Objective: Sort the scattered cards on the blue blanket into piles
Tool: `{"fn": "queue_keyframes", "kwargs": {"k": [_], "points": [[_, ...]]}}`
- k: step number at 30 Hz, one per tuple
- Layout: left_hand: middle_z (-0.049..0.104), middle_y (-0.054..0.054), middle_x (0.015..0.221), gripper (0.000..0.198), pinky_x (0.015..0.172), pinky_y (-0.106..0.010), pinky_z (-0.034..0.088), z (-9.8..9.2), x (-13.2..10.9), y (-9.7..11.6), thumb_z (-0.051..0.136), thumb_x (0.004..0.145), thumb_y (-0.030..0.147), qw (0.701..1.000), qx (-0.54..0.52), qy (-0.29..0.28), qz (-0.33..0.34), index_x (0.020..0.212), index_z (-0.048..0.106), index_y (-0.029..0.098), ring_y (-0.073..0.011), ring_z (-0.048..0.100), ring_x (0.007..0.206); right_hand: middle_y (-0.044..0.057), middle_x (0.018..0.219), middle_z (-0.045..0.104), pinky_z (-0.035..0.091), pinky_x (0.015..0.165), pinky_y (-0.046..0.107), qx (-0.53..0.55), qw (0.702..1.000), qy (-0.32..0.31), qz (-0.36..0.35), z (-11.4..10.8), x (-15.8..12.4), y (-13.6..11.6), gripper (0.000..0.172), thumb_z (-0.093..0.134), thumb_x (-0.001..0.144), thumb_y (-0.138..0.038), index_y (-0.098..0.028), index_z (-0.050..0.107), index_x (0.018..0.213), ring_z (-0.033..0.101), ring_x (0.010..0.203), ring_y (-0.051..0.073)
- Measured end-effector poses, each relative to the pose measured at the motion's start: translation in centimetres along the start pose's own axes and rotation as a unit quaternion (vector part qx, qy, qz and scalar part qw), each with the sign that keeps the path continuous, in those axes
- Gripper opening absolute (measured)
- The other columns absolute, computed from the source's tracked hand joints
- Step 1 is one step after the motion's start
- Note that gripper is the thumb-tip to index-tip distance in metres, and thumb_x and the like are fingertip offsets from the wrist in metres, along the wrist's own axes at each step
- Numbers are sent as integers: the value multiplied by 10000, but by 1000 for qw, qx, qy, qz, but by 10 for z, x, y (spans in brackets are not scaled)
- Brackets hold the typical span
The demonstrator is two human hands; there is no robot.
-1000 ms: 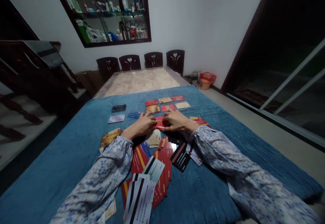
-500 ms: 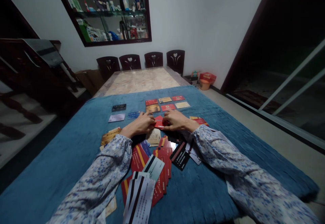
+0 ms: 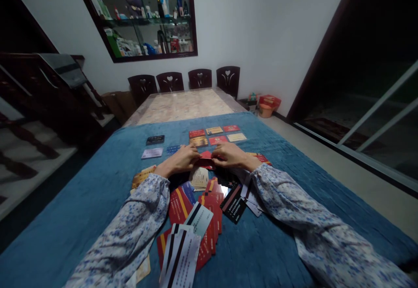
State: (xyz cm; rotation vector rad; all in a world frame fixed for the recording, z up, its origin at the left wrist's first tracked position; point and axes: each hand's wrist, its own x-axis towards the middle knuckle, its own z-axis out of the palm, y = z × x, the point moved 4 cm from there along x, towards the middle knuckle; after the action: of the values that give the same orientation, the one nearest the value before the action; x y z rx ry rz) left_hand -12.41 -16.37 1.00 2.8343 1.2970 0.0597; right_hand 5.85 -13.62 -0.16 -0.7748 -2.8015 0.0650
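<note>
My left hand (image 3: pixel 183 159) and my right hand (image 3: pixel 230 155) face each other over the middle of the cloth. Between their fingertips is a red card (image 3: pixel 206 162), gripped at its two ends, with one edge tipped up. More red shows just behind that edge. Near my left hand lie a blue card (image 3: pixel 173 150) and a gold card pile (image 3: pixel 143 175). A cream card stack (image 3: pixel 199 178) sits just below my hands. Closer to me spread overlapping red cards (image 3: pixel 212 209), a black card (image 3: pixel 234 203) and several white striped cards (image 3: pixel 183 257).
Beyond my hands lie a red card (image 3: pixel 231 128), a cream card (image 3: pixel 237 137), a black card (image 3: pixel 155 139) and a lilac card (image 3: pixel 152 153). The blue cloth (image 3: pixel 281 244) covers the near part of the table (image 3: pixel 189 105). Dark chairs (image 3: pixel 227 79) line the far end.
The red card between my hands has tipped, its edge now raised. My fingers have closed in on its ends. The whole view has shifted slightly.
</note>
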Motion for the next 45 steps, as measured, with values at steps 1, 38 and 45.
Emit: {"fn": "queue_keyframes", "kwargs": {"k": [1, 38, 45], "points": [[733, -107, 1073, 289, 937, -408, 468, 1, 1, -2, 506, 925, 129, 1000, -3, 5, 2, 1026, 768, 195, -262, 613, 1106, 99, 861, 758, 373, 726, 299, -1, 1000, 4, 0, 0, 0, 1, 239, 564, 951, -244, -163, 787, 916, 624, 825, 203], [706, -117, 997, 239, 856, -366, 528, 18, 4, -15, 470, 905, 105, 977, -79, 179, -79, 1080, 617, 175, -247, 663, 918, 141, 1143, 732, 443, 835, 275, -17, 980, 50, 190, 1, -3, 0, 378, 548, 950, -126, -164, 626, 1318, 643, 1069, 229], [707, -152, 1114, 233, 927, -433, 517, 19, 4, -13, 436, 938, 129, 983, -40, 145, -105, 1115, 580, 173, -284, 665, 1025, 180, 1222, 694, 456, 885, 343, -22, 986, 30, 160, 3, 0, -5, 441, 612, 895, -185, -113, 590, 1329, 614, 1118, 278]]}}
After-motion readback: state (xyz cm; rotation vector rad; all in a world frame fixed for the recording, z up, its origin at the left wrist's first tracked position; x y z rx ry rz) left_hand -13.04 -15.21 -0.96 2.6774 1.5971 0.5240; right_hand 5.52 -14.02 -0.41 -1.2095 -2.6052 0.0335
